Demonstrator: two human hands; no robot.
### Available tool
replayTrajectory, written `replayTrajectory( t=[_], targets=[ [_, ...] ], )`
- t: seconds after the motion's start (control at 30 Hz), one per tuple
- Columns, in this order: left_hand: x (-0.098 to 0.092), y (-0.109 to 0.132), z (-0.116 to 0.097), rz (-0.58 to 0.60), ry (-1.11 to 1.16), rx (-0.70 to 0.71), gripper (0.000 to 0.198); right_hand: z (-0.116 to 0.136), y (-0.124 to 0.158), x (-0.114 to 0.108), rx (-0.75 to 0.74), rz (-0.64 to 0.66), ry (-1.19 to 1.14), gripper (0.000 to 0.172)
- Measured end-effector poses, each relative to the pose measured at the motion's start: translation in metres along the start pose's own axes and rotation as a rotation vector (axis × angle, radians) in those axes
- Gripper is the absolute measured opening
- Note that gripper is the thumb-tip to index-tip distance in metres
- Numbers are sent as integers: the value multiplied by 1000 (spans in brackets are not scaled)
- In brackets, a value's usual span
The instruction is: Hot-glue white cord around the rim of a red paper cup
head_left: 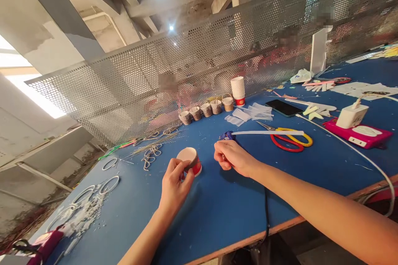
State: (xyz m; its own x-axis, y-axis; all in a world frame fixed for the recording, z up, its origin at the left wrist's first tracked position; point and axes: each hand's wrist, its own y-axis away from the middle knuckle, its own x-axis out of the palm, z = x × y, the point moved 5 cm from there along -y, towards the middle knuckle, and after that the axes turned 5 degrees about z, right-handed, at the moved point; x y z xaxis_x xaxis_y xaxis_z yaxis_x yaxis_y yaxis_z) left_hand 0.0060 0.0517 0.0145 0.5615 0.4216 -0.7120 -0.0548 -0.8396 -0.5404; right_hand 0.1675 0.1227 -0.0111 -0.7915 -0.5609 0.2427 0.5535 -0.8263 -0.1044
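Note:
My left hand (pixel 178 176) pinches the near rim of a paper cup (pixel 197 169), thumb and fingers closed on it. The cup is red and white below, with a grey-brown band around its upper part, and its open mouth faces up. To its right, my right hand (pixel 231 158) is closed in a fist above the table; what its curled fingers hold, if anything, is hidden. Just behind that fist is a blue glue gun (pixel 228 135), partly covered, with a long white glue stick (pixel 267 132) pointing right. Scissors (pixel 289 138) with red and yellow handles lie beyond my right forearm.
Several wrapped cups (pixel 206 109) line the back beside a cup stack (pixel 238 91). White strips (pixel 250 114), a phone (pixel 283 107) and a pink power strip (pixel 359 132) lie right. Left are wire loops (pixel 152 155) and white rings (pixel 109 185). A perforated metal screen (pixel 133 87) stands behind.

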Motion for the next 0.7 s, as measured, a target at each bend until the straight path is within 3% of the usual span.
replayTrajectory(
  t=[0.2, 0.47, 0.6, 0.7],
  targets=[
    [0, -2, 7, 43, 129, -84, 15, -10, -4, 5, 51, 42, 66, 10],
    [1, -1, 6, 97, 233, -187, 15, -14, -3, 9, 48, 104, 145, 6],
    [2, 0, 4, 120, 249, -208, 16, -15, -1, 16, -43, 145, 253, 8],
    [2, 0, 0, 136, 254, -212, 16, -11, 2, 19, -158, 99, 398, 6]
  ],
)
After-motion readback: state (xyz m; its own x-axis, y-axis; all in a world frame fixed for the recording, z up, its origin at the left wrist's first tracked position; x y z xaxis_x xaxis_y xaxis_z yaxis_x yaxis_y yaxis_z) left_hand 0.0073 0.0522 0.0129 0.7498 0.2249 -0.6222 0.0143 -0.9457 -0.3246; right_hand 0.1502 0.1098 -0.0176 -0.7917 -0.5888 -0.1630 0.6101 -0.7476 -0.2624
